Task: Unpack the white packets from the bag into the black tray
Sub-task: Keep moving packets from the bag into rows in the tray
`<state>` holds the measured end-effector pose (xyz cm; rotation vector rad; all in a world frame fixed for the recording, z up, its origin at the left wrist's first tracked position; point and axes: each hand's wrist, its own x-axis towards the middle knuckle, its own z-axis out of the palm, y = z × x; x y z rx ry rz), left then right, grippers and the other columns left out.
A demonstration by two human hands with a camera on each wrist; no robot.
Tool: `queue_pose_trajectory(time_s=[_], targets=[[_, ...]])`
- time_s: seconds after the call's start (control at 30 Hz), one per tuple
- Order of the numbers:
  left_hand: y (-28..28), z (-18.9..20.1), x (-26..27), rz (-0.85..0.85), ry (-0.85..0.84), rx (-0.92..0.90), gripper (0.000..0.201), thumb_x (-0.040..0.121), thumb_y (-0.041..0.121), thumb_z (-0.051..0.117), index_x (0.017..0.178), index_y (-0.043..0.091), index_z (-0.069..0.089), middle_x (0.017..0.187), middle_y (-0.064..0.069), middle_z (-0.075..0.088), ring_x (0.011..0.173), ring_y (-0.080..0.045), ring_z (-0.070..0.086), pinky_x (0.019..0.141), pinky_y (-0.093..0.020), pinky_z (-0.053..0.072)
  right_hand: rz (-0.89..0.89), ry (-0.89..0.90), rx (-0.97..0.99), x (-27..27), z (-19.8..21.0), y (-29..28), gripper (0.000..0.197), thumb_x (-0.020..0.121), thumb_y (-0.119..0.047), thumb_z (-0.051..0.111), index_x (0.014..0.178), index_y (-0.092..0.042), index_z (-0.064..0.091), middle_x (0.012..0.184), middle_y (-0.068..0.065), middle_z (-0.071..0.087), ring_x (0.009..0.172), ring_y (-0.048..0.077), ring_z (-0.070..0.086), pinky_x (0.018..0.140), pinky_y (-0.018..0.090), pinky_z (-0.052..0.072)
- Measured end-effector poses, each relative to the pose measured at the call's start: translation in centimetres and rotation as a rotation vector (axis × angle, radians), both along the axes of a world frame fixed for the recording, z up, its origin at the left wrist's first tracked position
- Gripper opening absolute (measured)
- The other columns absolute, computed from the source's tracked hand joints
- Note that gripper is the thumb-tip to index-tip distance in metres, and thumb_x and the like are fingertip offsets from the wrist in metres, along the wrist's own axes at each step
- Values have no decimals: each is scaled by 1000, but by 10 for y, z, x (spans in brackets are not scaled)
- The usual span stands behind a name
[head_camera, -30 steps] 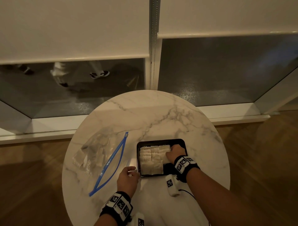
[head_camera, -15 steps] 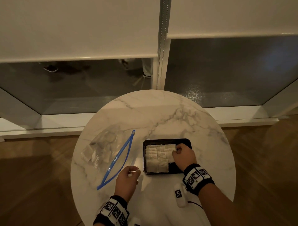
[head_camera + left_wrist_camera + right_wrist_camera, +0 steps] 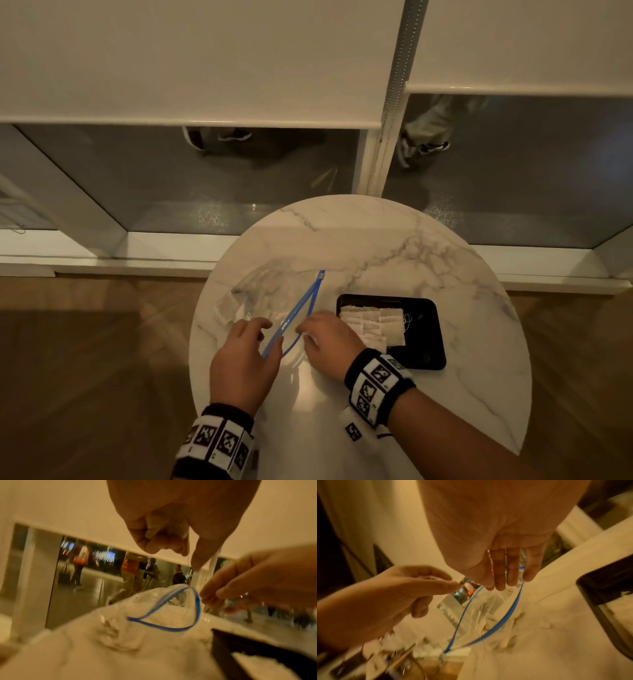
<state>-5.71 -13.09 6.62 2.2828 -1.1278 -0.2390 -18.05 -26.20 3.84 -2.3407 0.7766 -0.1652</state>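
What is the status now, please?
Left hand and right hand at bag mouth, grip unclear. Some packets in tray, some in bag. Nothing blocking.

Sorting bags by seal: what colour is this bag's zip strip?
Blue, on a clear bag; the zip strip shows best in the left wrist view.

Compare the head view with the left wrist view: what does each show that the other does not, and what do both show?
Only the head view shows the whole round table, the full tray with its packets, and both wristbands.

Only the left wrist view looks into the bag's open mouth and shows people behind the glass at standing height.

Both show the bag with its blue zip, the left hand and the right hand at its mouth.
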Motion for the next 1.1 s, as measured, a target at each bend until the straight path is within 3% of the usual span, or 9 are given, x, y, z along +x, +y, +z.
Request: queue_pose_trajectory(time_s=[0.13,0.23,0.33,0.47,0.6,0.7,0.83,0.93,1.1], targets=[[0,-23,19,-57,-121,257,51,77,39,80,122,26,59,116,4,60,74,-18,67,57,-30,55,348,239,-322,24,-12,10,39,84,-15,58,123,-16,65,126,4,61,123,25,49,109,43,34],[0,-30,27,-73,-138,325,35,81,30,73,113,26,61,105,2,64,74,-19,67,58,-32,56,468,418,-441,34,-24,14,45,84,-24,61,129,-20,59,126,4,60,129,25,42,117,47,17],[3,-30,33,-62,-120,333,14,86,29,63,100,26,62,88,5,63,67,-18,63,57,-34,54,506,538,-461,43,-29,17,41,87,-32,55,126,-20,59,115,5,65,120,26,50,119,51,10],[12,-32,39,-57,-96,331,13,90,34,57,99,26,60,90,5,63,72,-17,63,61,-33,53,486,650,-306,53,-30,21,43,95,-37,39,131,-21,55,117,9,65,114,27,55,118,49,16],[22,-42,42,-123,-120,406,26,93,35,53,119,29,57,102,4,63,82,-19,66,64,-31,51,214,598,10,64,-38,23,38,99,-26,41,132,-12,53,123,14,61,109,33,59,95,45,47],[30,-48,41,-165,-151,409,22,94,32,54,114,31,64,94,5,64,73,-19,66,56,-32,51,-44,505,325,86,-50,16,40,103,-17,36,143,-13,37,117,13,63,95,27,61,80,35,51],[36,-51,39,-217,-172,347,17,83,25,73,99,29,71,78,7,61,50,-18,60,36,-29,43,-312,242,502,103,-58,1,41,102,-9,41,142,-13,39,127,12,57,108,27,60,92,29,49],[36,-46,39,-218,-207,265,20,81,23,77,99,28,71,80,7,61,47,-16,58,35,-27,40,-495,164,577,111,-44,-9,32,104,-13,36,135,-10,45,123,14,59,83,14,58,77,23,51],[32,-32,36,-219,-200,188,18,84,26,74,102,28,70,85,7,59,49,-14,56,37,-25,40,-639,228,473,114,-12,-27,37,107,-17,26,133,-3,48,139,13,49,126,29,49,106,33,36]])
